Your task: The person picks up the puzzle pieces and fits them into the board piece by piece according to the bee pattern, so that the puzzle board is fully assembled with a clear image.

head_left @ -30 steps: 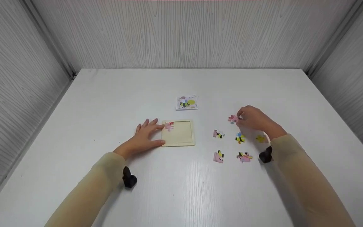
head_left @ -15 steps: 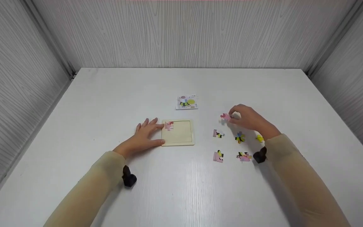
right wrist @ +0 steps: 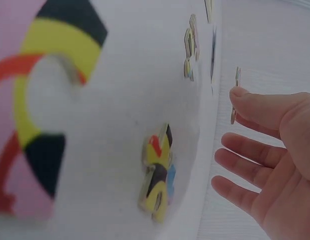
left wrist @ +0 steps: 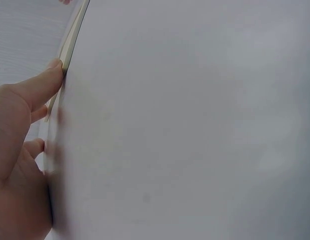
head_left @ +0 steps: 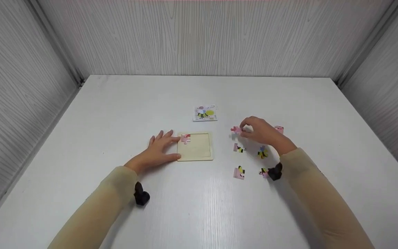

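Note:
My right hand (head_left: pixel 260 131) pinches a pink jigsaw puzzle piece (head_left: pixel 236 130) between thumb and forefinger. In the right wrist view that puzzle piece (right wrist: pixel 236 95) is seen edge-on above the table, the other fingers spread below. My left hand (head_left: pixel 157 149) lies with fingers apart at the left side of a square wooden puzzle tray (head_left: pixel 199 157), thumb and forefinger touching its edge. The left wrist view shows the thumb against the rim of the tray (left wrist: pixel 74 37). One pink piece (head_left: pixel 185 138) sits in the tray's upper left corner.
Right of the tray lie several loose pieces: a bee-striped one (head_left: pixel 262 152), two pink-edged ones (head_left: pixel 239 148) (head_left: pixel 239 173), and a pink one (head_left: pixel 279 129) behind my right wrist. A bee picture card (head_left: pixel 205 113) lies beyond the tray. Wood-grain panels surround the white table (head_left: pixel 192 221).
My right hand has moved left toward the tray, carrying the pink puzzle piece. Its sleeve now covers the yellow piece and uncovers a pink one at the back. My left hand stays put.

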A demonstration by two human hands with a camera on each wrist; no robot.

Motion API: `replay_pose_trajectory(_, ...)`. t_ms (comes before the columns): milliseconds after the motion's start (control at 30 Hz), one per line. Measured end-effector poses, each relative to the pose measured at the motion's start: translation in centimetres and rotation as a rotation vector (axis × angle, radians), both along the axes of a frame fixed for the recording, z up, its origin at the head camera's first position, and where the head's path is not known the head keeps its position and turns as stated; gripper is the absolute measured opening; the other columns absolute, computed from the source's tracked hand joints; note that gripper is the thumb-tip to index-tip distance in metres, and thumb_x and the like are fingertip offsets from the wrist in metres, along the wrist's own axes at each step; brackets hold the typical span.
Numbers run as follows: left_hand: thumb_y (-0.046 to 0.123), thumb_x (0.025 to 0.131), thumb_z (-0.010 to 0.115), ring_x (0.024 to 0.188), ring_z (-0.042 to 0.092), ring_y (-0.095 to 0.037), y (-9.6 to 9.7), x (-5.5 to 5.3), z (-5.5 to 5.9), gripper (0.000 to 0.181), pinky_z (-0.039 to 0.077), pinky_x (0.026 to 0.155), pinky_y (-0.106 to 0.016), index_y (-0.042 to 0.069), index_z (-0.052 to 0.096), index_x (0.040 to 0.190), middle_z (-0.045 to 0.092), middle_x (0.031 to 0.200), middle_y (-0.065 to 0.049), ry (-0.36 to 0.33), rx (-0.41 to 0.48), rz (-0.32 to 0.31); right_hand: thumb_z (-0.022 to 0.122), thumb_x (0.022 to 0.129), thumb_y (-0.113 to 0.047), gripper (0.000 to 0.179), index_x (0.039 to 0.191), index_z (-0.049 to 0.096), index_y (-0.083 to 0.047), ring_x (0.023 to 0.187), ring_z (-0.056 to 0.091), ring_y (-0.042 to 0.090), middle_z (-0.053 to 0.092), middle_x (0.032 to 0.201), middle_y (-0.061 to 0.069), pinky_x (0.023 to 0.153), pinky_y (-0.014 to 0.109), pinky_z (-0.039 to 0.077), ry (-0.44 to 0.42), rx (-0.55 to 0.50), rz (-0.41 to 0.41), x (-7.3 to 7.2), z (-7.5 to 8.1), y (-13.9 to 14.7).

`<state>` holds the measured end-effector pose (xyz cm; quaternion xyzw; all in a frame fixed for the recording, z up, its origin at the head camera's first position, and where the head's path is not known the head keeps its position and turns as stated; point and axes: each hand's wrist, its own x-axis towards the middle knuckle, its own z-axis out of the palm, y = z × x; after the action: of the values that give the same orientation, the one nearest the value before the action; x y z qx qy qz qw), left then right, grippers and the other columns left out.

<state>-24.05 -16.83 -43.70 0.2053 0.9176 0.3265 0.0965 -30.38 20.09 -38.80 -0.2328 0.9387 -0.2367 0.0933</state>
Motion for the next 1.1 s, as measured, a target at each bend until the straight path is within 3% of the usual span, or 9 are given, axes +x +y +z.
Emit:
replay_pose_trajectory(567, 0.045, 0.086, 0.061, 0.14, -0.004, -0.034, -0.1, -0.2, -0.1, 0.066, -0.009, 0.107, -0.052, 0.016, 0.04, 0.141, 0.014, 0.154, -0.012, 0.009, -0.009, -0.008, 0.063, 0.09, -0.017, 0.022, 0.108, 0.06, -0.006, 0.109, 0.051, 0.024, 0.057, 0.114, 0.009, 0.094, 0.041, 0.041, 0.006, 0.016, 0.051, 0.2, -0.3, -3.6)
replay_pose_trajectory(867, 0.046, 0.086, 0.061, 0.14, -0.005, -0.032, 0.0, 0.0, 0.1, 0.067, -0.01, 0.108, -0.051, 0.017, 0.04, 0.142, 0.013, 0.154, -0.011, -0.004, -0.026, -0.001, 0.062, 0.09, -0.019, 0.024, 0.111, 0.06, -0.008, 0.11, 0.049, 0.021, 0.055, 0.119, 0.007, 0.097, 0.04, 0.039, -0.051, 0.04, 0.03, 0.4, 0.0, -5.7)
replay_pose_trajectory(1100, 0.046, 0.086, 0.061, 0.14, -0.005, -0.033, 0.0, 0.0, 0.0, 0.067, -0.011, 0.107, -0.051, 0.015, 0.039, 0.142, 0.012, 0.154, -0.012, -0.004, -0.006, -0.002, 0.062, 0.09, -0.019, 0.022, 0.109, 0.061, -0.007, 0.112, 0.05, 0.021, 0.057, 0.115, 0.007, 0.096, 0.038, 0.04, -0.016, 0.032, 0.093, 0.5, -0.1, -7.4)
